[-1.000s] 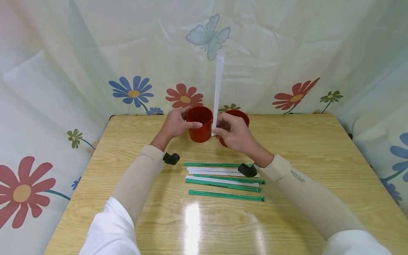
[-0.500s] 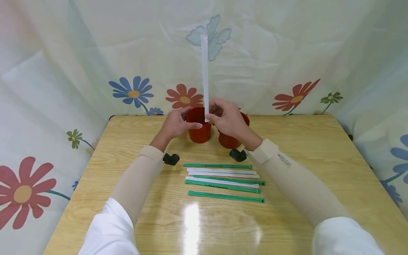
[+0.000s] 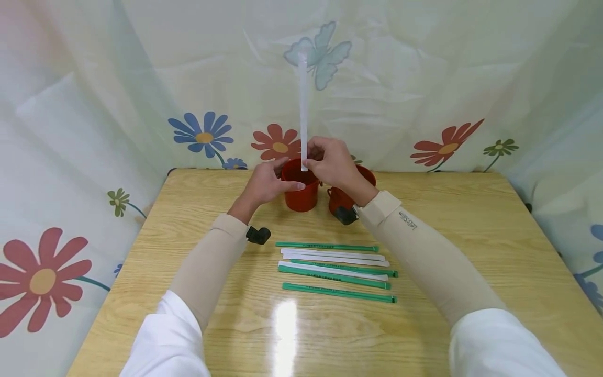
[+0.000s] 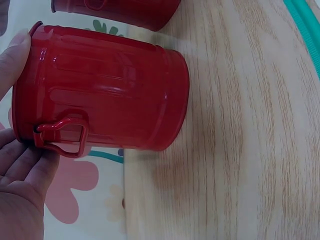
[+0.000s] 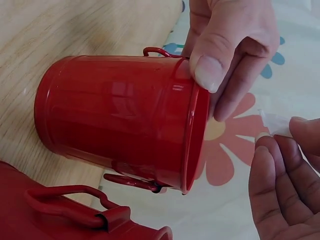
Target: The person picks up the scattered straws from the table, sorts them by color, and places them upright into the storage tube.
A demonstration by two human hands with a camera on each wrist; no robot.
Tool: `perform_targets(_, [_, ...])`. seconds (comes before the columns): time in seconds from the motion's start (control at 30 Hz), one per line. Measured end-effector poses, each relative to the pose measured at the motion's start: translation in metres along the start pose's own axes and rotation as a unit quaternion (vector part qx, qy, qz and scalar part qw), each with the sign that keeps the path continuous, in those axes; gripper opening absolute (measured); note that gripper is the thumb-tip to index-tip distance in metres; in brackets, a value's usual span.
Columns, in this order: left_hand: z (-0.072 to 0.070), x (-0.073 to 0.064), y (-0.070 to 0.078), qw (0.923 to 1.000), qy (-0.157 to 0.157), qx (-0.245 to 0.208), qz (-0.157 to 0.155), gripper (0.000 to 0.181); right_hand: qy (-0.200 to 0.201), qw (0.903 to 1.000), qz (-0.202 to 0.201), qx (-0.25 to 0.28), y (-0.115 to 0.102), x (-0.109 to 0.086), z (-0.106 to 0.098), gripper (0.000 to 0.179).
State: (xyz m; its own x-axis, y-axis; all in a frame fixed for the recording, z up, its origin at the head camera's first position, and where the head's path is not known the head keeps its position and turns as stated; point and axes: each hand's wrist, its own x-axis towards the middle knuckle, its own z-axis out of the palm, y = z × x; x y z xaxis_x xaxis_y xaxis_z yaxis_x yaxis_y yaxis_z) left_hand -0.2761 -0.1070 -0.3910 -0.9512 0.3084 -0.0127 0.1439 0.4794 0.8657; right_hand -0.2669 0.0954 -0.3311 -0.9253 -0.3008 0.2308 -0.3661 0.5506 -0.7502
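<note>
In the head view, my left hand (image 3: 265,184) grips the rim of the left small red metal bucket (image 3: 301,201), thumb at the front and fingers round the side. This bucket (image 4: 110,85) stands upright and has small wire side handles. My right hand (image 3: 335,163) pinches a white paper-wrapped straw (image 3: 303,104) near its lower end. The straw stands nearly vertical, its bottom tip over the bucket's mouth. From the right wrist view, that tip (image 5: 276,124) is above the rim, apart from it. A second red bucket (image 3: 337,199) is partly hidden behind my right wrist.
Several wrapped straws lie crosswise on the wooden table (image 3: 226,324) in front of the buckets, some green (image 3: 339,293), some white (image 3: 334,256). A flowered curtain (image 3: 386,104) hangs close behind the table's back edge.
My right hand has moved left and up with the white straw, from between the two buckets to over the left one. My left hand has kept its grip on the rim.
</note>
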Motion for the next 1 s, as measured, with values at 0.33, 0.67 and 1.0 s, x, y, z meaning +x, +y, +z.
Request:
perform_targets(0.33, [0.002, 0.0, -0.003, 0.9999, 0.009, 0.007, -0.001, 0.085, -0.03, 0.9975, 0.041, -0.049, 0.003, 0.009, 0.0, 0.015])
perform_targets(0.67, [0.0, 0.0, -0.002, 0.9999, 0.011, 0.011, 0.003, 0.085, -0.019, 0.9985, 0.035, -0.039, 0.006, -0.011, -0.015, 0.016])
perform_targets(1.0, [0.003, 0.0, -0.001, 0.9998, 0.013, 0.012, -0.005, 0.086, -0.055, 0.9972, 0.005, -0.051, 0.022, -0.075, -0.026, 0.007])
